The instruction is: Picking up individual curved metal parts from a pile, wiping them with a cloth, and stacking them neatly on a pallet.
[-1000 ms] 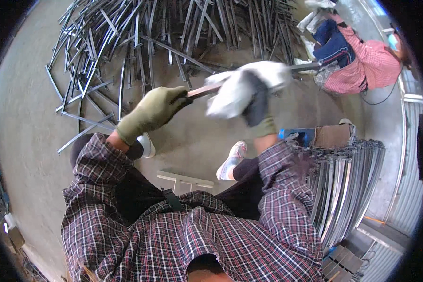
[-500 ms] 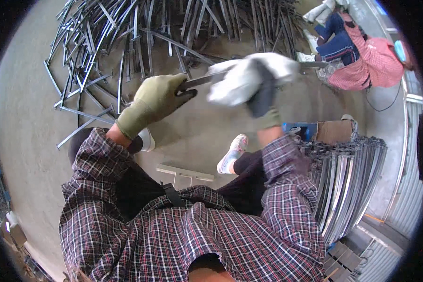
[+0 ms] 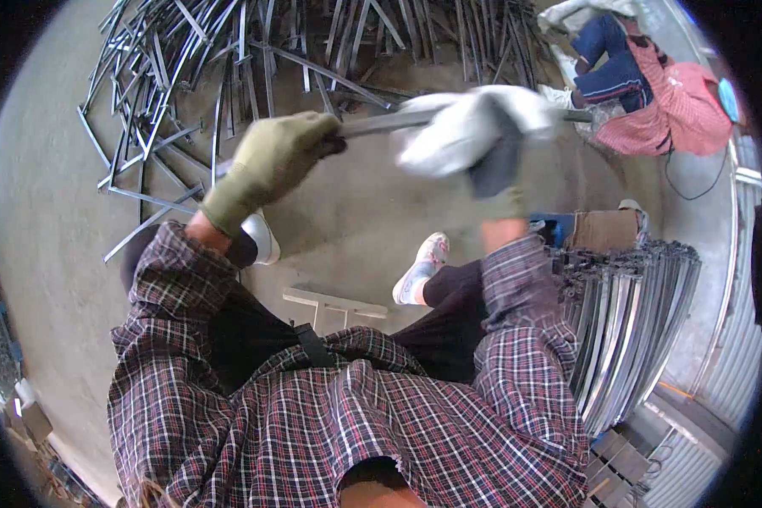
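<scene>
My left hand [image 3: 286, 157], in a green glove with dark fingertips, is closed round one end of a dark metal bar [image 3: 389, 123]. The bar runs across to the right and its far end shows past the cloth. My right hand [image 3: 495, 161], in a glove with a dark palm side, is closed on a white cloth [image 3: 453, 135]. The cloth is wrapped over the bar and blurred by motion. How the fingers sit under the cloth is hidden.
A big heap of loose metal bars [image 3: 254, 59] covers the floor ahead. Stacked bars [image 3: 631, 330] stand at my right, with a cardboard piece [image 3: 605, 230] behind. A co-worker in red checks [image 3: 669, 110] sits at far right. A low stool [image 3: 334, 303] is between my legs.
The cloth and my right hand have shifted a little to the right along the bar. My left hand still grips its end. The co-worker's posture has changed slightly.
</scene>
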`<state>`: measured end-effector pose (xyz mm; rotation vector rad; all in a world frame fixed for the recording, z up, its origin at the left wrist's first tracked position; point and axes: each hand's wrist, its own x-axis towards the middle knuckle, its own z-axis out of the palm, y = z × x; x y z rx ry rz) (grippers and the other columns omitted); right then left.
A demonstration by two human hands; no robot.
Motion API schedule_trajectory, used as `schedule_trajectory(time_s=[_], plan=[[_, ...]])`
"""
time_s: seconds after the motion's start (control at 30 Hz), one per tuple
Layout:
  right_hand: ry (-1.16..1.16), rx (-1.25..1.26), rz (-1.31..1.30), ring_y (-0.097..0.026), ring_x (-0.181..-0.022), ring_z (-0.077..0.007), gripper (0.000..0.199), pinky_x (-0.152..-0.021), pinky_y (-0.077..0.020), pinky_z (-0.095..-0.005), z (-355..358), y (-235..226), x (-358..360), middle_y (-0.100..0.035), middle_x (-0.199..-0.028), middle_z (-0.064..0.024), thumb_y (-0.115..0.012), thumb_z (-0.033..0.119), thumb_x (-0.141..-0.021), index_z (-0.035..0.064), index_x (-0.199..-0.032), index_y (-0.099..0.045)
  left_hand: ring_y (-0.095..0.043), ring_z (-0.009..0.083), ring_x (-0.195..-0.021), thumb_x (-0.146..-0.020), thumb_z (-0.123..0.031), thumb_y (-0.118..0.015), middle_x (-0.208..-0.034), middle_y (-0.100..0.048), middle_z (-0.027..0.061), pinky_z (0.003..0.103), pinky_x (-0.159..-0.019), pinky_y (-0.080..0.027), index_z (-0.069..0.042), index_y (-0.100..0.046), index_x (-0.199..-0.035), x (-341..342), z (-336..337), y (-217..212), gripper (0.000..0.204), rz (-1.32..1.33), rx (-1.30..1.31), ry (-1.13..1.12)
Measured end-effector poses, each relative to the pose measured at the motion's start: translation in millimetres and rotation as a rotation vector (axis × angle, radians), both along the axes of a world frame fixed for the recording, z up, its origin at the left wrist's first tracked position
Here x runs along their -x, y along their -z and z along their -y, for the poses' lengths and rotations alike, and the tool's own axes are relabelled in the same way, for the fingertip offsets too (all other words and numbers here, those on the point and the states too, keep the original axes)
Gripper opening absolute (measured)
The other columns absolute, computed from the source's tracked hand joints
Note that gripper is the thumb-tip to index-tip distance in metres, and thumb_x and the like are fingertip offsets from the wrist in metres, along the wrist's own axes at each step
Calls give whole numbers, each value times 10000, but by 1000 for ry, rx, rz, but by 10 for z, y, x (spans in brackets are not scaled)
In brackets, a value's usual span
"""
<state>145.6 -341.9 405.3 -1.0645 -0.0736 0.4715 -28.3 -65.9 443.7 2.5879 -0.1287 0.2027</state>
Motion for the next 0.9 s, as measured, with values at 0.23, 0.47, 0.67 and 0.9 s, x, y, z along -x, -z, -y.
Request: schedule_trajectory(time_s=[0.23, 0.47, 0.67, 0.9], plan=[[-641, -705, 253, -684, -874, -224, 313, -858, -566, -415, 592, 133, -933, -698, -979, -78, -531, 384, -1003, 98, -977, -657, -693, 370, -840, -941, -215, -688, -971, -701, 96, 434, -704, -556, -102, -684, -1086, -111, -169, -30, 184, 280, -221, -111], [4, -76, -159, -621, -1096, -228, 428, -1055, -490, -411, -126, 104, 120, -644, -1235, -64, -622, 418, -975, 117, -1280, -621, -681, 390, -786, -944, -298, -712, -845, -684, 134, 472, -660, -535, -107, -652, -1022, -27, 127, -45, 215, -1, -89, -78], [-93, -117, 217, -689, -942, -270, 372, -902, -567, -437, 826, -353, -882, -712, -1017, -96, -541, 437, -968, 99, -1029, -687, -704, 355, -815, -936, -389, -714, -881, -710, 89, 462, -686, -546, -145, -667, -1096, 40, -144, -72, 296, -13, 19, -217], [23, -114, -11, -623, -1083, -163, 317, -1025, -498, -343, -345, 34, 388, -649, -1219, 5, -595, 309, -1032, 126, -1287, -638, -683, 378, -828, -943, -261, -736, -950, -683, 142, 409, -690, -553, -91, -658, -1061, -45, 187, 24, 221, 116, 107, -14]])
